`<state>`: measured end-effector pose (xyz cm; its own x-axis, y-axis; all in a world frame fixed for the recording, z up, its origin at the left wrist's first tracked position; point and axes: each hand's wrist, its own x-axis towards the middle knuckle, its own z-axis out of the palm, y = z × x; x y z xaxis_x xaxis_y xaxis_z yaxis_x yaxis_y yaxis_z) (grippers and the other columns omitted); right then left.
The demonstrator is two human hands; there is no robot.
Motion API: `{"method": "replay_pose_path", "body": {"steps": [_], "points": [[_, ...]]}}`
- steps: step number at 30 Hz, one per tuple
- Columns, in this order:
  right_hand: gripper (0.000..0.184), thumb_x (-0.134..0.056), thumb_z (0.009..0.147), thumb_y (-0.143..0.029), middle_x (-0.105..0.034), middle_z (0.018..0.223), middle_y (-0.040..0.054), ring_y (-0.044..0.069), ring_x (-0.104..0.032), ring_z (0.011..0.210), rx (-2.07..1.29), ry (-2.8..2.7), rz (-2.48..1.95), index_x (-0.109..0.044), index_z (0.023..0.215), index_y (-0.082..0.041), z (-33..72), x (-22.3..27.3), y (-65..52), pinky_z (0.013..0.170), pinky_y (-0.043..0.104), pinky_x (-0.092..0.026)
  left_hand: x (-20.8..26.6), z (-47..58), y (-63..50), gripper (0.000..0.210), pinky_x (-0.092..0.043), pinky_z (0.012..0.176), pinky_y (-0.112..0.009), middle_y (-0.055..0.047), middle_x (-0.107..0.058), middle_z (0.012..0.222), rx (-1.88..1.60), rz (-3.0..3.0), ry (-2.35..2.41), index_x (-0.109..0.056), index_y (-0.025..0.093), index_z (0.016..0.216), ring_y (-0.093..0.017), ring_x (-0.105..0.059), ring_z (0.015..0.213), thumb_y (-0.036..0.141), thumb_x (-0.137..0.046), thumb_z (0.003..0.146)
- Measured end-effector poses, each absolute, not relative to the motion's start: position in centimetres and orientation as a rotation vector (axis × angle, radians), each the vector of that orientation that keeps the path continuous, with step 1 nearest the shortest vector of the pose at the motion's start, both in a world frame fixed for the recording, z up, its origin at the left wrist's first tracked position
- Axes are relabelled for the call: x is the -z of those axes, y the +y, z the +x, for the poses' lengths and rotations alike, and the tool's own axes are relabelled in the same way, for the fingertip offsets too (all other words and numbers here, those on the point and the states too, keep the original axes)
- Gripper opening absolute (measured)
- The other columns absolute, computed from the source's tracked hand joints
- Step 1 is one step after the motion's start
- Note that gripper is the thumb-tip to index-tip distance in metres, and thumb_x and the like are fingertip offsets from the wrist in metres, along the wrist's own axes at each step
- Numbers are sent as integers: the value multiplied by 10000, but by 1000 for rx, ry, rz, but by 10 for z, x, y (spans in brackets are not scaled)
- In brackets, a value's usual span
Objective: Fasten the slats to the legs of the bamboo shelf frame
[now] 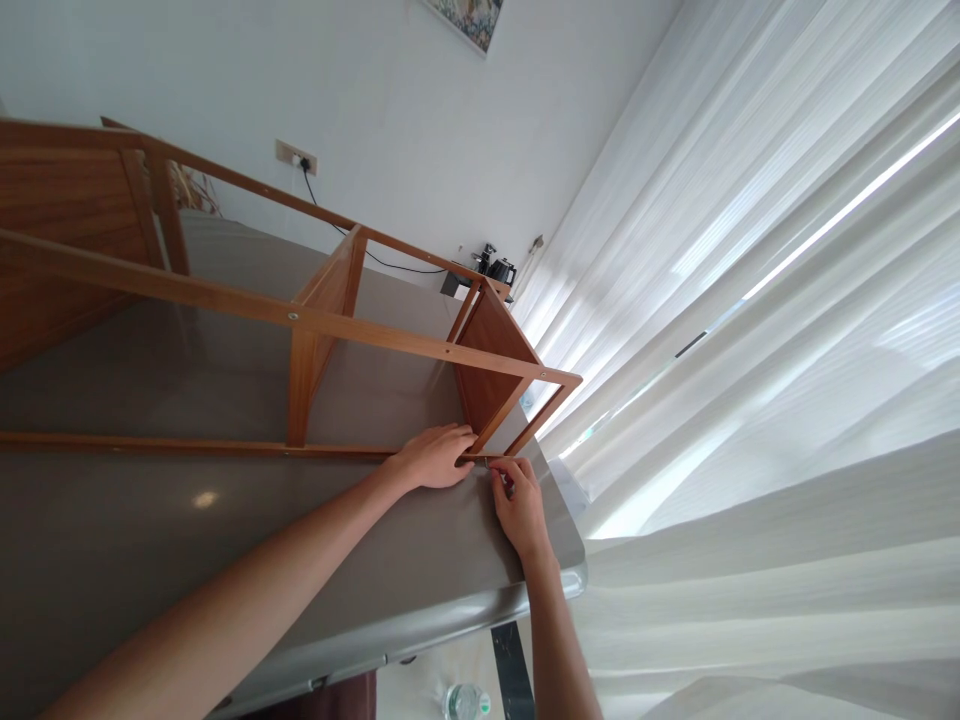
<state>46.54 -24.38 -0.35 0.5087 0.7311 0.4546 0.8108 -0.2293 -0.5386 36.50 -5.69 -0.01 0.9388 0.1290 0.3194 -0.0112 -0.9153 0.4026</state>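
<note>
**Both hands at the corner of a wooden frame on a grey table**

A wooden shelf frame (315, 320) lies on its side across a grey table (225, 540), and everything else is placed from it. Beyond its far end, against the white wall, sit small dark appliances (495, 266); a black cable runs from them to a wall socket (296, 157) above the frame. A picture (469, 18) hangs higher up. White curtains (750, 300) fill the side past the frame's end panel. Below the table edge, a clear plastic bottle (465, 703) stands on the floor; its label is too small to read.

The left hand (435, 457) lies flat on the frame's bottom rail at the near corner, fingers spread and pressing it. The right hand (517, 505) is just beside that corner, fingers pinched narrow on something small and reddish that cannot be made out. Nothing blocks either hand.
</note>
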Motion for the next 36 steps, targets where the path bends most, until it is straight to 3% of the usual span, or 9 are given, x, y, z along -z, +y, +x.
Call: {"method": "replay_pose_path", "body": {"steps": [7, 36], "points": [[174, -491, 938, -253, -613, 985, 64, 185, -586, 843, 86, -1256, -2015, -662, 955, -226, 461, 3, -237, 774, 321, -509, -4, 364, -59, 361, -498, 867, -360, -84, -649, 1152, -483, 2685, 103, -623, 212, 1056, -263, -639, 1034, 514, -551, 872], [187, -515, 907, -278, -623, 919, 52, 175, -589, 790, 67, -1268, -2031, -693, 904, -222, 463, 2, -232, 742, 307, -504, -6, 363, -62, 341, -508, 819, -373, -73, -666, 1097, -483, 2696, 144, -618, 217, 1023, -270, -647, 1006, 511, -517, 884]]}}
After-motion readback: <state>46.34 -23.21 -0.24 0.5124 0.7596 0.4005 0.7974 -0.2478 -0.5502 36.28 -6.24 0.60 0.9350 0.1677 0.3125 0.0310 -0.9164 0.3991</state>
